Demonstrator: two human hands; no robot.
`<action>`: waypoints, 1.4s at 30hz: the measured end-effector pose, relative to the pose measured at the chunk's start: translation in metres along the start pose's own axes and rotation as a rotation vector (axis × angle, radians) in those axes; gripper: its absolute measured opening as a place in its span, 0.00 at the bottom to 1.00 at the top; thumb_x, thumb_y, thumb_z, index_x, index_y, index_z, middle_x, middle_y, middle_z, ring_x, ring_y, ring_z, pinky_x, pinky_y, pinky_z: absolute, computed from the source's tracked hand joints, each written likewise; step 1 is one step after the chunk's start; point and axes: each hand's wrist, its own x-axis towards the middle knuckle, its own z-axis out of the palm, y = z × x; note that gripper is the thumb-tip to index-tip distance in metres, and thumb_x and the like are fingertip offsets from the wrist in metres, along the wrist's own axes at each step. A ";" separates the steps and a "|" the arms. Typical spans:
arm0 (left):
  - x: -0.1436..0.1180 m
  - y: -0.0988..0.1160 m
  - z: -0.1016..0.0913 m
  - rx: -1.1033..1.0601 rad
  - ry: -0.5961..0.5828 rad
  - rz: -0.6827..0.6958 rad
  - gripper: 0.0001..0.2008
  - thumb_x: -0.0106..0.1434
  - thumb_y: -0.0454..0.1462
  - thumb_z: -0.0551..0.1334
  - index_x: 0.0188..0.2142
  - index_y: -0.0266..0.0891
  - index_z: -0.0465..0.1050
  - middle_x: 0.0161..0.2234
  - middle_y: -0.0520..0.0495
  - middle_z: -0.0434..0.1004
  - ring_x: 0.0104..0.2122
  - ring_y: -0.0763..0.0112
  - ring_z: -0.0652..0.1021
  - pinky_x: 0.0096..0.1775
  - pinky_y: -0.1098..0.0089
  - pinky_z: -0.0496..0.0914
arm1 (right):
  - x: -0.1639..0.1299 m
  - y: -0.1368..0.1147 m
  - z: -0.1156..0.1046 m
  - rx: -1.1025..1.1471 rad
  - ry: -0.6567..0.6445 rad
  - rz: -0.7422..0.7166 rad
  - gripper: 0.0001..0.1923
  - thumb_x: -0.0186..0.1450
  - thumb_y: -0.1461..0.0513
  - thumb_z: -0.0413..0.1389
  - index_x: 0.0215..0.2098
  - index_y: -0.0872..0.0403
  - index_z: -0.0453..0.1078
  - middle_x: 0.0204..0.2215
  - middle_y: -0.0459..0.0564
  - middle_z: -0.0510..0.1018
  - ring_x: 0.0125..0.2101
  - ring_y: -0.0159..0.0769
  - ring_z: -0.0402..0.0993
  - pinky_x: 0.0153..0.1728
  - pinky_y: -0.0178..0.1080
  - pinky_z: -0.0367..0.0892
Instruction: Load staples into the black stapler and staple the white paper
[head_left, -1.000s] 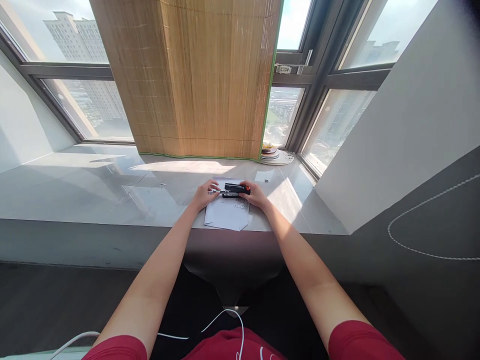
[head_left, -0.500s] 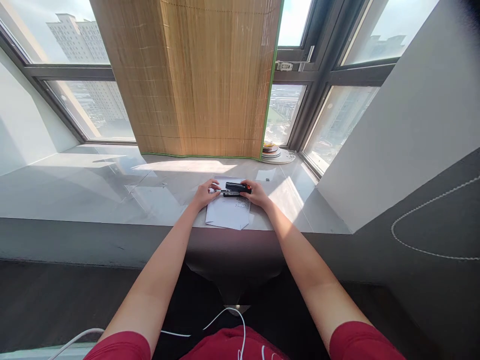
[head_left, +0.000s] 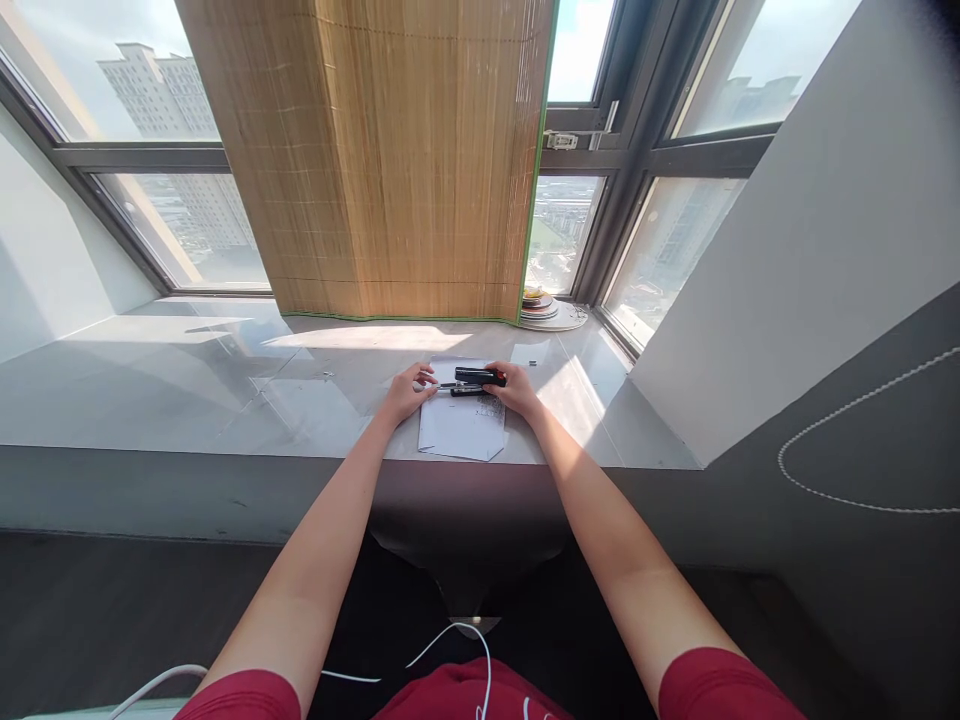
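My right hand (head_left: pixel 514 388) is closed around the rear end of a black stapler (head_left: pixel 478 376), which lies sideways over the sheets of white paper (head_left: pixel 460 430). The stapler's upper arm stands apart from its base. At the left, a thin metal part (head_left: pixel 448 385) sticks out of the stapler toward my left hand (head_left: pixel 409 390). The fingertips of that hand are pinched at the tip of the metal part. Dark print or drawing shows on the paper beside my right hand. A small dark strip, perhaps staples (head_left: pixel 532 363), lies to the right of the paper.
A pale tiled window ledge (head_left: pixel 187 400) carries everything. Behind it hangs a bamboo blind (head_left: pixel 405 170), with a stack of plates (head_left: pixel 551 312) at its lower right corner. Several small bits (head_left: pixel 328 374) lie left of my hands. A beaded chain (head_left: pixel 787 440) hangs at the right.
My left hand has drawn slightly left, away from the stapler, so more of the metal part shows between. The paper has shifted a little to the right. The view has tilted slightly.
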 end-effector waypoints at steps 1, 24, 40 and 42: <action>0.000 0.000 0.000 -0.001 0.000 0.002 0.20 0.57 0.44 0.70 0.48 0.44 0.72 0.43 0.44 0.86 0.43 0.61 0.80 0.41 0.63 0.74 | 0.000 0.000 0.000 -0.002 0.009 0.005 0.17 0.53 0.58 0.64 0.41 0.52 0.79 0.35 0.49 0.82 0.37 0.42 0.74 0.44 0.44 0.69; -0.001 0.001 -0.001 -0.005 0.040 0.009 0.17 0.57 0.45 0.71 0.44 0.43 0.73 0.40 0.44 0.86 0.42 0.60 0.81 0.40 0.63 0.72 | -0.001 0.001 -0.001 0.011 0.037 0.017 0.17 0.53 0.58 0.64 0.41 0.51 0.80 0.35 0.49 0.82 0.37 0.44 0.75 0.46 0.47 0.70; -0.002 0.012 0.002 -0.049 -0.005 0.084 0.21 0.56 0.54 0.72 0.40 0.43 0.77 0.39 0.46 0.86 0.40 0.60 0.82 0.46 0.58 0.71 | -0.004 -0.009 0.006 0.042 -0.070 -0.074 0.19 0.59 0.50 0.66 0.44 0.51 0.81 0.34 0.50 0.80 0.34 0.40 0.71 0.41 0.44 0.69; -0.002 0.014 0.002 -0.064 0.021 0.081 0.21 0.56 0.55 0.72 0.38 0.42 0.78 0.39 0.45 0.86 0.40 0.59 0.82 0.45 0.58 0.71 | -0.004 -0.013 0.008 0.051 -0.062 -0.104 0.19 0.59 0.50 0.66 0.44 0.51 0.81 0.34 0.50 0.80 0.33 0.40 0.70 0.41 0.43 0.68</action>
